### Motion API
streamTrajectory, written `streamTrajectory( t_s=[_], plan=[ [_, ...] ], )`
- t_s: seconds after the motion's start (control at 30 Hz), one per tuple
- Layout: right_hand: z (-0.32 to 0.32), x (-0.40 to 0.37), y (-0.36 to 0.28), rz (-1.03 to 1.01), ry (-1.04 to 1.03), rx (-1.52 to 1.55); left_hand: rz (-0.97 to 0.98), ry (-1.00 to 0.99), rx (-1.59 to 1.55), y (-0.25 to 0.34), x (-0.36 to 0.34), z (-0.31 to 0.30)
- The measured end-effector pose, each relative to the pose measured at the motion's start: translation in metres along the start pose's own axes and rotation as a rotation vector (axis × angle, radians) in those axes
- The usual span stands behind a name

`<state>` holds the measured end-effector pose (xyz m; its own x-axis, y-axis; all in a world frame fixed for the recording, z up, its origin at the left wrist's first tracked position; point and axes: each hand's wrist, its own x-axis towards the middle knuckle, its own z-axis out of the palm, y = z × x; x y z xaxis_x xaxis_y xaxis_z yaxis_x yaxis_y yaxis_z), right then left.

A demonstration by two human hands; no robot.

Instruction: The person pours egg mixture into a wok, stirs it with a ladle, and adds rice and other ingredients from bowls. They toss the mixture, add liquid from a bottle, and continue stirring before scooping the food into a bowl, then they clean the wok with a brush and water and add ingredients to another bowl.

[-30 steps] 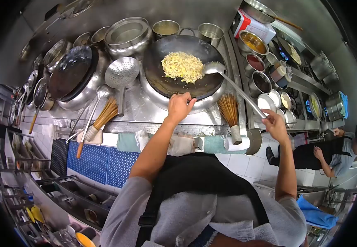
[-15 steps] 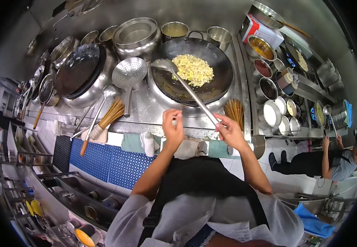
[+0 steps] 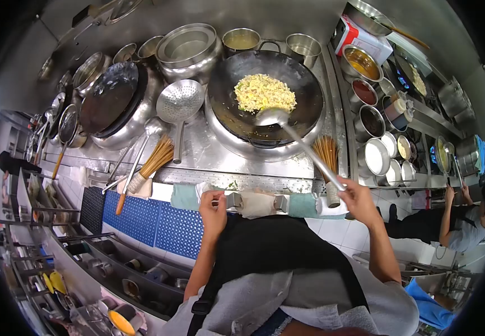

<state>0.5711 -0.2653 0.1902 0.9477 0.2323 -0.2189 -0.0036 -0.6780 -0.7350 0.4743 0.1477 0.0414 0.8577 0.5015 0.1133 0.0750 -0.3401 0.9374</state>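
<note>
My right hand (image 3: 361, 201) grips the end of a long steel ladle (image 3: 312, 152), out to the right of the stove's front edge. The ladle's bowl rests at the near edge of a heap of yellowish fried rice (image 3: 262, 92) in a large black wok (image 3: 225, 120). My left hand (image 3: 213, 213) is curled closed by the folded towels at the stove's front edge; whether anything is in its fingers is hidden. A perforated strainer (image 3: 181, 101) lies to the left of the wok.
Bamboo brushes (image 3: 153, 159) flank the work area, the right-hand brush (image 3: 325, 151) under the ladle handle. A second dark wok (image 3: 111, 101) sits at left. Seasoning containers (image 3: 376, 157) stand along the right. Another person (image 3: 461, 221) works at far right.
The ladle's bowl has swung from the wok's left side to the near edge of the rice. My right hand has moved right and nearer me; my left hand has drawn back leftward.
</note>
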Motion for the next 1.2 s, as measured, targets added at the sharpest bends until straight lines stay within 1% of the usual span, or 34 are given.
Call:
streamTrajectory(
  t_s=[0.03, 0.07, 0.1, 0.2, 0.23, 0.3, 0.4, 0.43, 0.5, 0.6, 0.7, 0.8, 0.9, 1.0, 1.1, 1.13, 1.17, 1.2],
  plan=[
    [0.004, 0.003, -0.017, 0.059, -0.097, 0.144, 0.021, -0.024, -0.004, 0.008, 0.005, 0.005],
    [0.007, 0.012, -0.029, 0.071, -0.107, 0.262, 0.06, -0.023, -0.055, 0.016, 0.009, 0.009],
    [0.011, 0.018, -0.038, 0.085, -0.12, 0.377, 0.058, -0.046, -0.042, 0.02, 0.012, 0.011],
    [0.064, 0.036, -0.032, 0.025, -0.066, 0.503, 0.04, -0.117, -0.025, 0.025, 0.016, 0.017],
    [0.072, 0.039, -0.037, 0.02, -0.09, 0.452, 0.044, -0.133, -0.002, 0.024, 0.015, 0.018],
    [0.067, 0.047, -0.034, 0.016, -0.163, 0.457, 0.065, -0.173, 0.038, 0.022, 0.014, 0.021],
    [0.068, 0.036, -0.04, 0.068, -0.062, 0.485, 0.155, -0.187, -0.001, 0.01, 0.012, 0.029],
    [0.072, 0.034, -0.035, 0.057, -0.057, 0.543, 0.123, -0.199, 0.013, 0.01, 0.012, 0.032],
    [0.049, 0.028, -0.035, 0.106, -0.128, 0.433, 0.054, -0.221, 0.049, 0.012, 0.009, 0.034],
    [0.032, 0.008, -0.038, 0.055, -0.089, 0.336, 0.102, -0.243, 0.018, 0.019, 0.014, 0.041],
    [0.035, -0.002, -0.028, -0.002, -0.051, 0.298, 0.134, -0.225, 0.018, 0.017, 0.02, 0.049],
    [0.011, -0.011, -0.038, 0.126, -0.047, 0.332, 0.141, -0.202, 0.011, 0.024, 0.024, 0.055],
    [0.012, -0.015, -0.034, 0.08, 0.051, 0.207, 0.155, -0.183, 0.015, 0.026, 0.025, 0.061],
    [0.001, -0.006, -0.003, -0.087, 0.045, 0.126, 0.156, -0.21, 0.008, 0.027, 0.023, 0.068],
    [-0.021, 0.013, -0.017, 0.073, -0.045, 0.46, 0.193, -0.23, -0.002, 0.036, 0.027, 0.077],
    [-0.028, 0.023, -0.03, 0.069, -0.014, 0.468, 0.191, -0.224, -0.009, 0.034, 0.027, 0.079],
    [-0.026, 0.044, -0.014, 0.021, 0.0, 0.607, 0.185, -0.217, -0.014, 0.032, 0.026, 0.081],
    [-0.032, 0.062, -0.015, 0.019, 0.046, 0.719, 0.169, -0.207, -0.031, 0.03, 0.025, 0.083]
  ],
)
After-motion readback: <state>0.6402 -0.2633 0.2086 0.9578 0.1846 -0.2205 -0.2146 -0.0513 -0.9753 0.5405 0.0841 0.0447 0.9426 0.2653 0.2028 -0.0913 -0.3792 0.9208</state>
